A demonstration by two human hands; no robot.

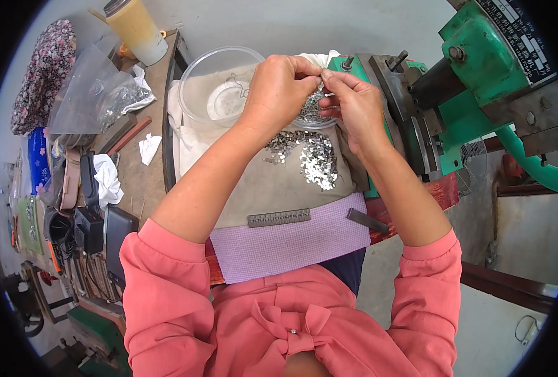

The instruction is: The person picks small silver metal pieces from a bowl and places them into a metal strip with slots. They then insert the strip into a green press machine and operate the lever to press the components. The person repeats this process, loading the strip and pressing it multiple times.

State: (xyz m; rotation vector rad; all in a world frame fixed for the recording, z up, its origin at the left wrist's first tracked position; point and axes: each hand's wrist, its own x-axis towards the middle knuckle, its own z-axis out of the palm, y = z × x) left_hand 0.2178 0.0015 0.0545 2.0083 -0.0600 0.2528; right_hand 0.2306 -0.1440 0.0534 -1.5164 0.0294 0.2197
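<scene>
My left hand point(277, 91) and my right hand point(359, 108) meet above the far side of the work surface, fingertips pinched close together. Whatever they hold between them is too small to make out. Partly hidden behind and under my right hand is a clear tub of thin metal parts point(310, 117). To the left of it stands a larger round clear plastic tub point(194, 103) with a strand of wire inside. Nearer me, small shiny metal pieces point(318, 164) lie heaped on a grey-brown cloth point(241, 188). A grooved metal block point(279, 217) rests along the cloth's near edge.
A green press machine point(474, 81) rises close on the right. A dark metal bar point(368, 221) lies on the lilac mat point(291, 248) at the near edge. On the left, a brown table point(143, 195) carries crumpled tissues, a plastic bag and a yellowish jar point(135, 31).
</scene>
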